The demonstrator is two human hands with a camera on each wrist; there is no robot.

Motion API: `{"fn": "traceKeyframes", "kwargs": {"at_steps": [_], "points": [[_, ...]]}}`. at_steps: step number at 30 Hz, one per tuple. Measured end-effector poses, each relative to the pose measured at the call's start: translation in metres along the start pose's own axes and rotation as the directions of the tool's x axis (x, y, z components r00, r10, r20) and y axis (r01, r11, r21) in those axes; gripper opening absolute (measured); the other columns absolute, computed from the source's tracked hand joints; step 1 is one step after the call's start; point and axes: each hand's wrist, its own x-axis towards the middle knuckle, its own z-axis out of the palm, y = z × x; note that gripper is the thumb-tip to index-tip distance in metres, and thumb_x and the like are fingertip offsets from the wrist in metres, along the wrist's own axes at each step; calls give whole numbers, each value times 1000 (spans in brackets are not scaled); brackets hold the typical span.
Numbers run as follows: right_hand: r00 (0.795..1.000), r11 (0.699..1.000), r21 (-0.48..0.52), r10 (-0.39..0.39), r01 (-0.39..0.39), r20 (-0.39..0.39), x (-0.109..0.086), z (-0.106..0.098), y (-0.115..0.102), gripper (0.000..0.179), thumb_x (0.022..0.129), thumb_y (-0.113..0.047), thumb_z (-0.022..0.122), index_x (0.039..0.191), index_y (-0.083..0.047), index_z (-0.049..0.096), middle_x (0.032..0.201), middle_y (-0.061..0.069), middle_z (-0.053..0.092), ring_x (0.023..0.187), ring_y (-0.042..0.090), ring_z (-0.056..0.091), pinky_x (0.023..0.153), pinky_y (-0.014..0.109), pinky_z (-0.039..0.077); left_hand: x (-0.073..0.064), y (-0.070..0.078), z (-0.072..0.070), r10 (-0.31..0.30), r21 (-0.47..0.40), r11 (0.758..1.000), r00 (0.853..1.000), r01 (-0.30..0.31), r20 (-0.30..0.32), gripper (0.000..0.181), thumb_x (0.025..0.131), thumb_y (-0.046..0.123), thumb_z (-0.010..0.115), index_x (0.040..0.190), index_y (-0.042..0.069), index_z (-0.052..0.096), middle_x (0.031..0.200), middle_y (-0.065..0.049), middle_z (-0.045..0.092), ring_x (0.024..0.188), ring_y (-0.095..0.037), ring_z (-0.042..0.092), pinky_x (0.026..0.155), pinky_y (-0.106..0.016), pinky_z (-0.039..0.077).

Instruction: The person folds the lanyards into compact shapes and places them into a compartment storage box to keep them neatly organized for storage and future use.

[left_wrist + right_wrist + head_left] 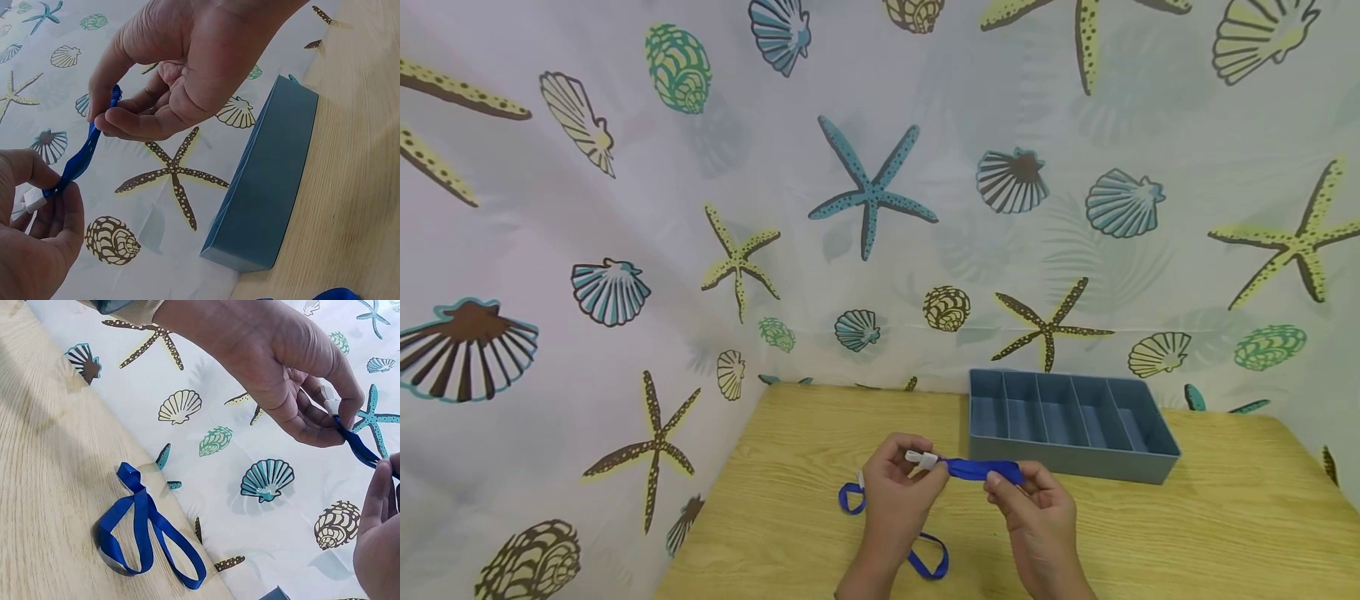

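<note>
A blue lanyard (982, 469) with a white plastic clip (928, 459) at one end is stretched between the two hands above the table. My left hand (904, 498) pinches it at the clip end, thumb against fingers. The other end is between the thumb and fingers of my right hand (1039, 515). In the left wrist view the band (79, 164) looks folded and slightly twisted. Blue ribbon loops (144, 531) lie on the wooden table; the left forearm partly covers them in the head view, where a loop (932, 572) shows beside the wrist.
A grey-blue tray (1075, 460) with several compartments stands on the wooden table (1240, 517) beyond the right hand. Behind and to the left hangs a white curtain (880, 283) printed with shells and starfish.
</note>
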Motion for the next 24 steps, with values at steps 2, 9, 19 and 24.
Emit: {"fn": "traceKeyframes", "kwargs": {"at_steps": [2, 9, 19, 24], "points": [[1000, 1000, -9, -13, 13, -19, 0, 1, 0, 14, 94, 10, 73, 96, -2, 69, 86, 1, 75, 76, 11, 72, 75, 25, 65, 0, 1, 0, -4, -11, 1000, 1000, 4, 8, 23, 86, -13, 72, 105, -2, 66, 105, -23, 64, 86, -12, 68, 74, -23, 61], [982, 983, -154, -124, 102, -141, 3, 6, 4, 16, 90, 11, 77, 97, 12, 63, 82, 4, 73, 67, 14, 70, 66, 26, 63, -3, 2, 4, -6, -26, 1000, 1000, 7, 20, 23, 85, -13, 72, 104, -1, 66, 104, -24, 65, 88, -13, 69, 75, -25, 62], [859, 729, -566, -507, 386, -68, -1, 6, 14, 22, 79, 17, 82, 85, 3, 66, 83, -4, 70, 72, 1, 68, 66, 12, 57, -10, 1, 14, -8, -14, 1000, 999, 9, 39, 23, 83, -14, 72, 102, -2, 66, 102, -15, 65, 90, -12, 70, 77, -25, 64], [767, 596, -591, -639, 544, 61, 0, 3, 17, 30, 74, 24, 81, 84, 3, 62, 93, 9, 72, 86, 0, 69, 71, 10, 57, -13, 3, 18, -9, -20, 1000, 999, 10, 50, 22, 84, -12, 72, 104, -4, 65, 104, -12, 65, 91, -12, 70, 78, -25, 64]]}}
